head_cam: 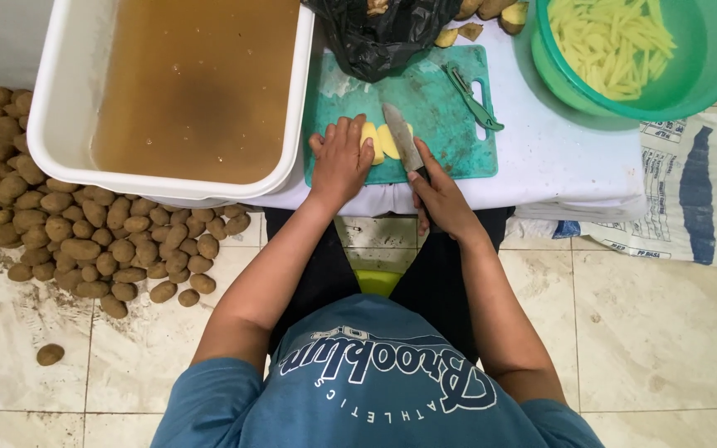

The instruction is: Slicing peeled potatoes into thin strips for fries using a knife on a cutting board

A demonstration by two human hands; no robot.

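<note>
My left hand (340,159) presses down on a peeled yellow potato (380,141) lying on a teal cutting board (450,141). My right hand (440,197) grips the handle of a knife (400,134), whose blade rests across the potato's cut slices. A green-handled peeler (473,98) lies on the board to the right of the knife.
A white tub of murky brown water (192,83) stands left of the board. A black plastic bag (379,33) sits behind the board. A green bowl (707,66) of cut potato strips is at the back right. Several unpeeled potatoes (85,224) are piled on the tiled floor, left. A printed sack (682,191) hangs right.
</note>
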